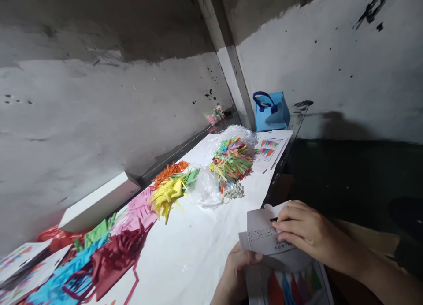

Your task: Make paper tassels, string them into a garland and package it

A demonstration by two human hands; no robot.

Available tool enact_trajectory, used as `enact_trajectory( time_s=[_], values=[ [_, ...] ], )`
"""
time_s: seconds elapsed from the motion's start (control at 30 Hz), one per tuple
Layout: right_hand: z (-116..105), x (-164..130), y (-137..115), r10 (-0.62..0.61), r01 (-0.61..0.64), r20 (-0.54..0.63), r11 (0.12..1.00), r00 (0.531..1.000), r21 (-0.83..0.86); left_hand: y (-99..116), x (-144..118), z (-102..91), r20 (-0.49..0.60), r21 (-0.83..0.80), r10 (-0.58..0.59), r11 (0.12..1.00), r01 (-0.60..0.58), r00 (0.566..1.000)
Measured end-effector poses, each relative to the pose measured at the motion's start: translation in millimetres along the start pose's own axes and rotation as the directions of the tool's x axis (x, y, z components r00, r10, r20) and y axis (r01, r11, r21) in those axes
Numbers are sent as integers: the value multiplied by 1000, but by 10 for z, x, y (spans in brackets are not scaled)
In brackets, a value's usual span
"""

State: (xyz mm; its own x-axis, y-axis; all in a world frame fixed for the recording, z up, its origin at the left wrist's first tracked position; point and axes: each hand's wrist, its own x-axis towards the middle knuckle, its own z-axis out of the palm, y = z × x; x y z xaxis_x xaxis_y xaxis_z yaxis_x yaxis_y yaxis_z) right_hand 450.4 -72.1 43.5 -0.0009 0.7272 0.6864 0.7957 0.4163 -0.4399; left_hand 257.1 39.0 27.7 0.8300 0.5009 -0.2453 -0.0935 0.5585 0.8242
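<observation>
In the head view, a printed packet (264, 252) with a white top flap, lettering partly reading "BUNTI" and a picture of coloured tassels is tilted at the lower right. My left hand (236, 272) grips its left edge, thumb on the front. Bent over the top flap, my right hand (307, 230) has its fingers pressed together on the card. Beside those fingertips is a small dark spot, perhaps a slot; I cannot tell. My right hand covers part of the lettering.
On the white-covered table (178, 252) lie fringed paper tassels in yellow (168, 192), dark red (115, 258) and blue (69, 269). Farther off are a multicoloured tassel bundle (233, 159), clear plastic (206, 188), printed sheets (269, 148), a blue bag (271, 113) and a white box (99, 201).
</observation>
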Motion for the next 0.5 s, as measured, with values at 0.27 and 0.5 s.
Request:
enact_trajectory(
  time_s=[0.27, 0.5],
  values=[
    [89, -95, 11, 80, -69, -104, 992, 991, 106, -12, -14, 57, -24, 20, -28, 999, 28, 999],
    [96, -695, 261, 282, -295, -579, 953, 765, 73, 19, 44, -77, -174, 18, -34, 999, 38, 984]
  ],
)
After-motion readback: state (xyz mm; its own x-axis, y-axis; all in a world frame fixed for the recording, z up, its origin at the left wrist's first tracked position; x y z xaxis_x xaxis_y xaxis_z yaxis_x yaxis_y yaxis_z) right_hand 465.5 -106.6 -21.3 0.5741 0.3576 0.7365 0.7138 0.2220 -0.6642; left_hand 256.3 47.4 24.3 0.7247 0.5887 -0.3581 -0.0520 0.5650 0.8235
